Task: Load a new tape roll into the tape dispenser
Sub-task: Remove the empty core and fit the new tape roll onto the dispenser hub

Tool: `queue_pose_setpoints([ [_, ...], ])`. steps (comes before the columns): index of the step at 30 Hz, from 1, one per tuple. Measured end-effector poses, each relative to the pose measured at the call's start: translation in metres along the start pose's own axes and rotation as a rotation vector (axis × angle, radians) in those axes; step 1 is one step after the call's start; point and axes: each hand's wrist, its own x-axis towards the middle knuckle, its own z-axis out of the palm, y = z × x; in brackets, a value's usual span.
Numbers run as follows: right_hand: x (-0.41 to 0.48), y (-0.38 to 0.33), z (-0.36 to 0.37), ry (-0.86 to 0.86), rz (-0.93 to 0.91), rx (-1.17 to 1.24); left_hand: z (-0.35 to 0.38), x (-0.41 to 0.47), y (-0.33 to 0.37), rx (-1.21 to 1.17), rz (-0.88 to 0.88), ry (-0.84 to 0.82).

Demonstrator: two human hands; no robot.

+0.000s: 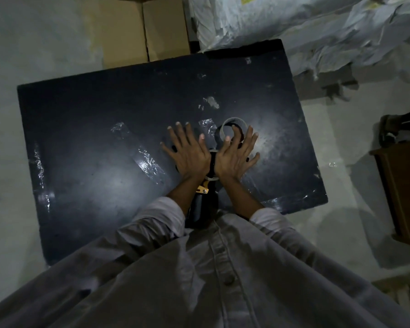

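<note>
Now I see my left hand and right hand side by side over the dark counter, fingers straight and spread, gripping nothing. Between and beneath them lies the tape dispenser, handle toward me. The tape roll sits just beyond the right fingertips.

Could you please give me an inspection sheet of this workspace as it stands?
Surface: dark table, scuffed.
Job's things: tape roll lying flat at the right fingertips; dispenser between the wrists, mostly hidden.
Clutter: clear tape scraps stuck on the table.
Hands: left hand and right hand open, fingers spread, holding nothing.
Cables: nothing seen.
Surroundings: cardboard box, white sacks, wooden furniture beside the table.
</note>
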Motion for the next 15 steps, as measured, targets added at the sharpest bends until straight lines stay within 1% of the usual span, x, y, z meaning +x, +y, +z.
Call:
queue_pose_setpoints([
  [5, 0.001, 0.001, 0.000, -0.006, -0.013, -0.010, -0.004, 0.000, 0.001, 0.049, 0.028, -0.047],
  [9, 0.004, 0.002, 0.000, -0.089, -0.038, 0.007, -0.005, -0.001, 0.002, 0.073, 0.053, -0.094],
  [15, 0.012, 0.002, 0.003, -0.179, -0.019, 0.067, -0.008, 0.004, 0.005, 0.114, 0.044, -0.169],
])
